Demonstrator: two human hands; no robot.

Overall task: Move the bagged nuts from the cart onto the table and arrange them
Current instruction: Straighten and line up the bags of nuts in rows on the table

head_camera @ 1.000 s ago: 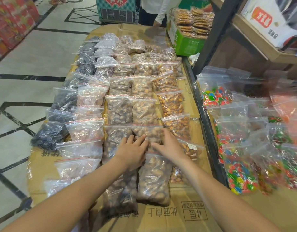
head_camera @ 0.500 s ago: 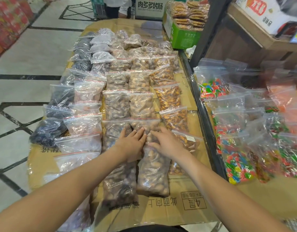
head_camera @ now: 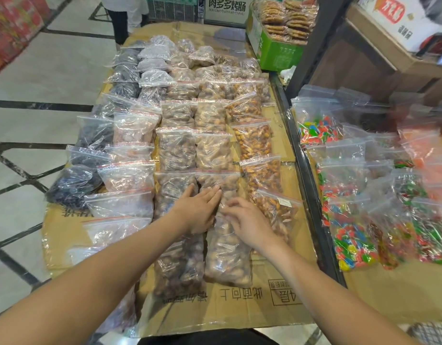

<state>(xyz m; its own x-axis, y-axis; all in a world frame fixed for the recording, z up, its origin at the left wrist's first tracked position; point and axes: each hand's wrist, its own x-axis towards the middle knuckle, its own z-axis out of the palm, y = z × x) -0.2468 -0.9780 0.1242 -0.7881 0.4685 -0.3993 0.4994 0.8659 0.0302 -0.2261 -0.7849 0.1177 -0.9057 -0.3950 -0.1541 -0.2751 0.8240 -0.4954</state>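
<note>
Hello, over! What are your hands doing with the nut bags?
Left hand flat on nut bags. Right hand curled at a bag top. Nothing in the way.

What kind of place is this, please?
Probably a shop or market snack stall: rows of clear zip bags of brown nuts on flattened cardboard, clear bags of multicoloured candy, and a green box of packaged biscuits.

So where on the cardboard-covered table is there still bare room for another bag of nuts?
Bare cardboard shows along the near edge, below the nearest nut bags. A strip runs between the orange-nut column and the black rail. The far end is also bare. The middle is crowded, under the left hand and right hand.
</note>
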